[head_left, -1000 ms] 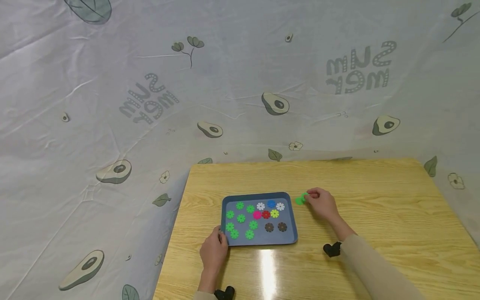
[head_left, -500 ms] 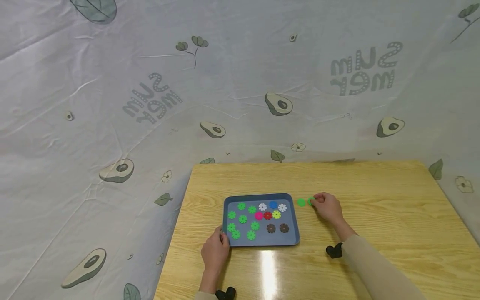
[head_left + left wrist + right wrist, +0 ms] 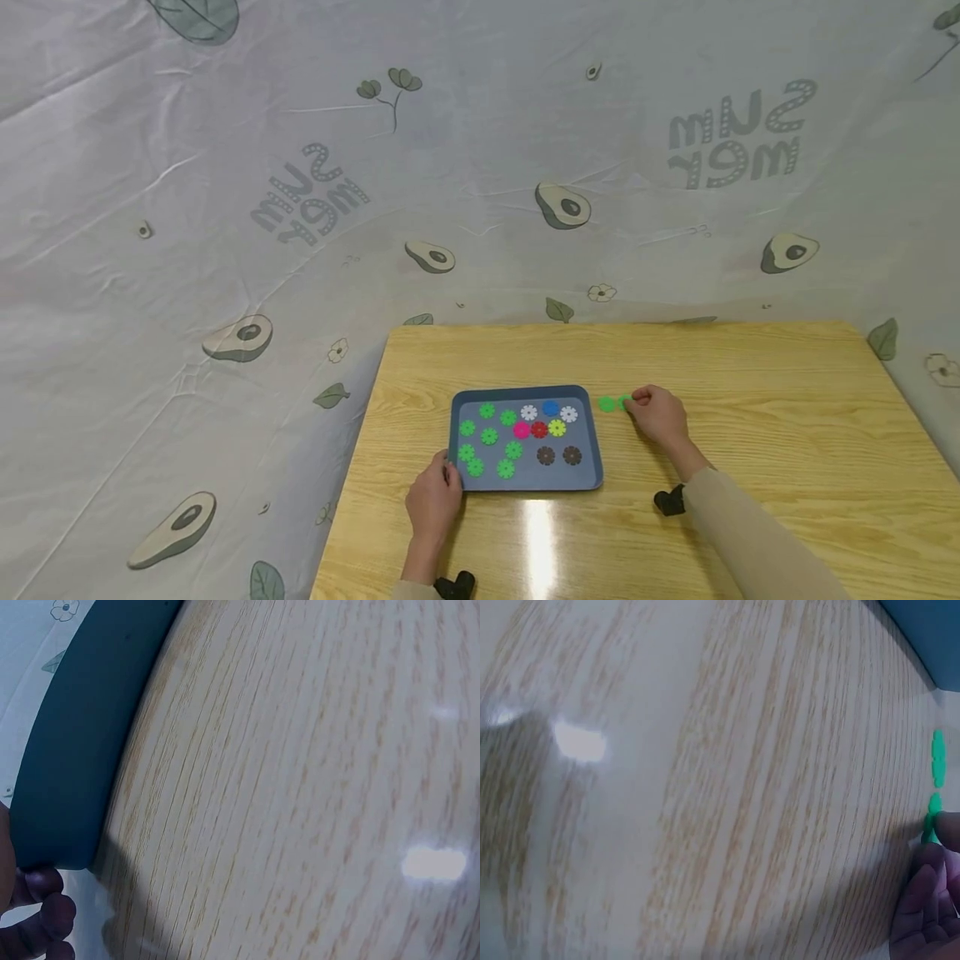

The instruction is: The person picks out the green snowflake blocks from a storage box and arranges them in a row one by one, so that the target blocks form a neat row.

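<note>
A pale cloth (image 3: 480, 150) printed with avocados, leaves, flowers and the word "summer" in reverse hangs behind and to the left of a light wooden table (image 3: 750, 392), whose near part catches a bright reflection. On the table sits a blue-grey tray (image 3: 543, 478) with a low raised rim. A beige sleeve (image 3: 757, 533) reaches in from the lower right, and the cuff of another shows at the bottom edge. The left hand (image 3: 435, 500) grips the tray at its near left corner, its fingers curled by the edge in the left wrist view. The right hand (image 3: 660, 417) is beyond the tray's right side, pinching a green disc (image 3: 625, 402) by its edge between thumb and fingers, close to the tabletop; whether that disc touches the wood I cannot tell. A second green disc (image 3: 607, 404) lies flat on the table between it and the tray. Inside the tray, eight green discs (image 3: 489, 436) spread over the left and middle; toward the far right are two white discs (image 3: 528, 412) with a blue disc (image 3: 551, 408) between them, then pink (image 3: 521, 430), red (image 3: 539, 430) and yellow (image 3: 557, 427) discs in a row, and two brown discs (image 3: 545, 456) nearer.
</note>
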A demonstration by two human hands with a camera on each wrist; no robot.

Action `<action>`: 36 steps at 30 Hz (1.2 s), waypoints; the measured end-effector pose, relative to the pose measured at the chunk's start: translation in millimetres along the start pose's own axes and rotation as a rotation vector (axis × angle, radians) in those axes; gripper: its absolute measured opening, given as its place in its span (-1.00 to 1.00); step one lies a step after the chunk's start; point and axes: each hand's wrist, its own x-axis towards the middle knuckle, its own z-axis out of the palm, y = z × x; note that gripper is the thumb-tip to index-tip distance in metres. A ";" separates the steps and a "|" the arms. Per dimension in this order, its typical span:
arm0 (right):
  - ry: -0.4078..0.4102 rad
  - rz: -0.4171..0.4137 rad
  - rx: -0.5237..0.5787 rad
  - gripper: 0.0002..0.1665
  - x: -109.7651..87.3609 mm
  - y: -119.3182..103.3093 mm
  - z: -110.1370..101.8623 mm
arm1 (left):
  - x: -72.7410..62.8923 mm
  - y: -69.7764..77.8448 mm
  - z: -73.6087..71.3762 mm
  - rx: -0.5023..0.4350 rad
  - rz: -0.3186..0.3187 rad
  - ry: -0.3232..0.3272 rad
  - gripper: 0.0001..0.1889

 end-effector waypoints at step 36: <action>-0.345 -0.476 -0.041 -0.71 -45.3 -124.5 97.8 | 2.1 -2.3 6.1 -0.015 0.011 0.028 -0.75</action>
